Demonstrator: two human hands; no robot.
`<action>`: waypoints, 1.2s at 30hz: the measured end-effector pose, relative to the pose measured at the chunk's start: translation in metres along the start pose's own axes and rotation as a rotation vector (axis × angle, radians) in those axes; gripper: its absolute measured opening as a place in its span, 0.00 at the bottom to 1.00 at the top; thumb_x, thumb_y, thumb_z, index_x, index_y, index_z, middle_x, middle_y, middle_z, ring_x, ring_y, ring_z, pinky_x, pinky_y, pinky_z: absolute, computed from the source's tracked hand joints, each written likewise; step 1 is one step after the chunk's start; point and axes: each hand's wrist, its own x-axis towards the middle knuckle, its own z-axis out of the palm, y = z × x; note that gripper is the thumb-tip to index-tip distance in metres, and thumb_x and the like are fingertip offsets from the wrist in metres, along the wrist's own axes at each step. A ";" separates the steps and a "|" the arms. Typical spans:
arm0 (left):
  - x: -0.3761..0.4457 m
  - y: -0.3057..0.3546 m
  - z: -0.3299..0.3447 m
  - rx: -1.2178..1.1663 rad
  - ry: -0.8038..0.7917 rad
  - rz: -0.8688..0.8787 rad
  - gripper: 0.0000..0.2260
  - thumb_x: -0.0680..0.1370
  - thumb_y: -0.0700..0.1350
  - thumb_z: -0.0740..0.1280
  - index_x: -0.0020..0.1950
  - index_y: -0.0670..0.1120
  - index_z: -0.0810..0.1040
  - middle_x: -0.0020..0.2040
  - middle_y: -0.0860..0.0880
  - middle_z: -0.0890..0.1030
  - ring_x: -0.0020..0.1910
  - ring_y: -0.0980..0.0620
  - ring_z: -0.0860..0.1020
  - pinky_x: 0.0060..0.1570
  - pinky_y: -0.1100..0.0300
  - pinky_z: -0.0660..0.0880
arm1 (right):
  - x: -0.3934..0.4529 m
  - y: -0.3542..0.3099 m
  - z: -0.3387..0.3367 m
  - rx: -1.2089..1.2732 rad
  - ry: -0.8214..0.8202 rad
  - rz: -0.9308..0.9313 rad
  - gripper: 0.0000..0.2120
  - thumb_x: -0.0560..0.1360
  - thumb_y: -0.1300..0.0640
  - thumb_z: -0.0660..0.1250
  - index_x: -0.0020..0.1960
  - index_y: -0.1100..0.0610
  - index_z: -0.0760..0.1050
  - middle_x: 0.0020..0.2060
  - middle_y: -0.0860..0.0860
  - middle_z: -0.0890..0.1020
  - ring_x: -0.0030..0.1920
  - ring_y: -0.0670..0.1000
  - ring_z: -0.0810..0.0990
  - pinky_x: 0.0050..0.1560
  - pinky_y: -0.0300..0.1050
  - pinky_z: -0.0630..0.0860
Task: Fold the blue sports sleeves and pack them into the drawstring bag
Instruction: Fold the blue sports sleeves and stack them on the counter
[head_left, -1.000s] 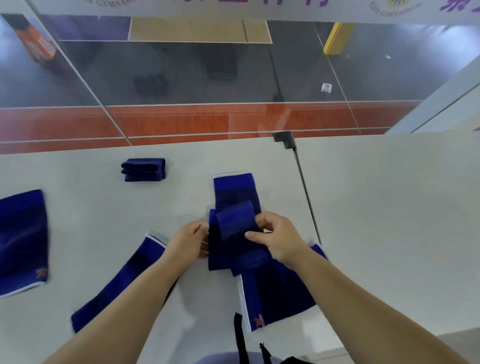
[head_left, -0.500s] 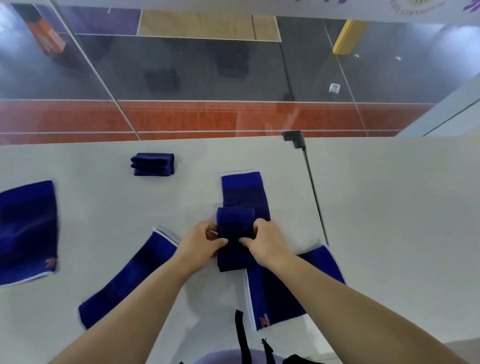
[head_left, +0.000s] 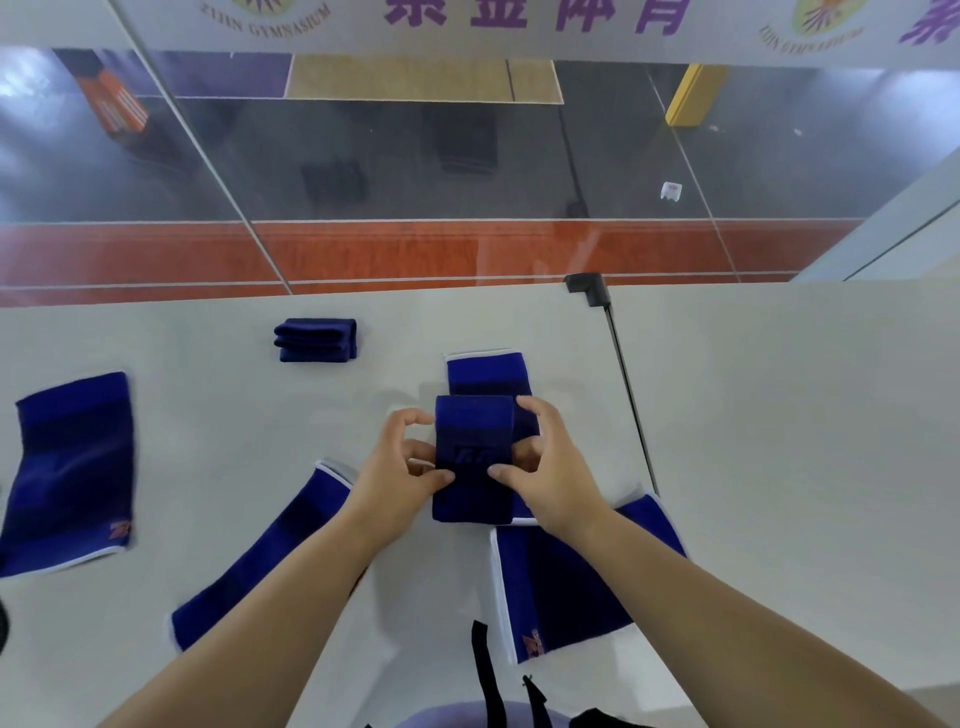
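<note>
A blue sleeve, folded into a thick rectangle (head_left: 471, 457), lies at the middle of the white table (head_left: 779, 441). My left hand (head_left: 400, 475) grips its left edge and my right hand (head_left: 545, 475) grips its right edge, thumbs on top. Under it the far end of a flat sleeve (head_left: 485, 371) sticks out. A finished folded sleeve (head_left: 316, 339) rests at the back left. Flat sleeves lie at the far left (head_left: 72, 473), under my left forearm (head_left: 260, 561) and under my right forearm (head_left: 566, 587). Black cords (head_left: 485, 670) show at the bottom edge; the bag itself is mostly out of view.
A black seam (head_left: 631, 395) with a black clip (head_left: 589, 288) at its far end splits the table. Beyond the table's far edge, a glass wall looks down onto a sports court floor.
The sleeve between my hands has been folded over again into a shorter, thicker block. Both hands moved from pressing its top to gripping its two sides.
</note>
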 end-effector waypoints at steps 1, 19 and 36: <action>-0.002 0.002 0.000 0.014 -0.010 0.027 0.22 0.73 0.33 0.69 0.53 0.59 0.68 0.47 0.44 0.81 0.47 0.48 0.81 0.44 0.59 0.78 | -0.003 -0.002 -0.003 -0.012 -0.014 -0.037 0.31 0.72 0.62 0.72 0.68 0.43 0.62 0.44 0.50 0.82 0.46 0.46 0.81 0.50 0.39 0.79; -0.049 0.010 -0.004 0.258 0.062 0.158 0.08 0.73 0.40 0.71 0.47 0.52 0.79 0.37 0.53 0.76 0.37 0.57 0.75 0.38 0.70 0.70 | -0.028 -0.010 -0.012 -0.278 -0.179 -0.262 0.22 0.67 0.50 0.75 0.59 0.45 0.72 0.57 0.44 0.71 0.57 0.45 0.70 0.56 0.38 0.70; -0.046 0.008 -0.055 0.359 0.042 0.231 0.13 0.71 0.42 0.74 0.48 0.57 0.78 0.52 0.59 0.72 0.52 0.59 0.73 0.52 0.68 0.69 | -0.016 -0.050 0.019 -0.277 -0.241 -0.260 0.06 0.72 0.55 0.71 0.49 0.50 0.77 0.44 0.46 0.79 0.46 0.47 0.77 0.50 0.43 0.76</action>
